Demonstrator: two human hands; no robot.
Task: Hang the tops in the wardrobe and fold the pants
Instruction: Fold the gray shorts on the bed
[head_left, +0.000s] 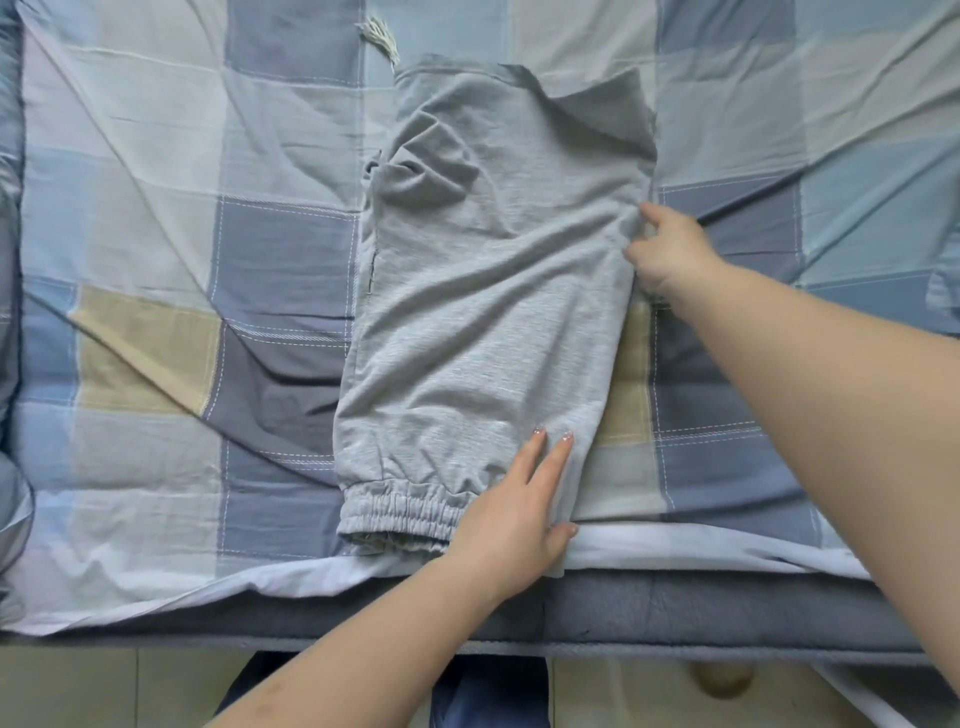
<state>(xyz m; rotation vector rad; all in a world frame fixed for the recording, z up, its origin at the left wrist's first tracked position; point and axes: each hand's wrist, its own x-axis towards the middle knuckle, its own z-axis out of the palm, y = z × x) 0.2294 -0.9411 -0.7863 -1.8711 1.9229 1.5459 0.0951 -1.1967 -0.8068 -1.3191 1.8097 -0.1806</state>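
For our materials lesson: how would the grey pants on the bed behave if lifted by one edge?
The grey pants would probably droop: the cloth wrinkles where the right hand pinches it. Likely light and non-slippery, since they lie flat under the left hand.

The folded pants (488, 312) lie on the bedspread (156, 260), cuffs toward the bed's near edge.

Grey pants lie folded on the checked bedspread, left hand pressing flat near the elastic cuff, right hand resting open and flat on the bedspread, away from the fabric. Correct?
Not quite. The head view shows the right hand pinching the edge of the grey pants. The rest holds: left hand flat near the cuff.
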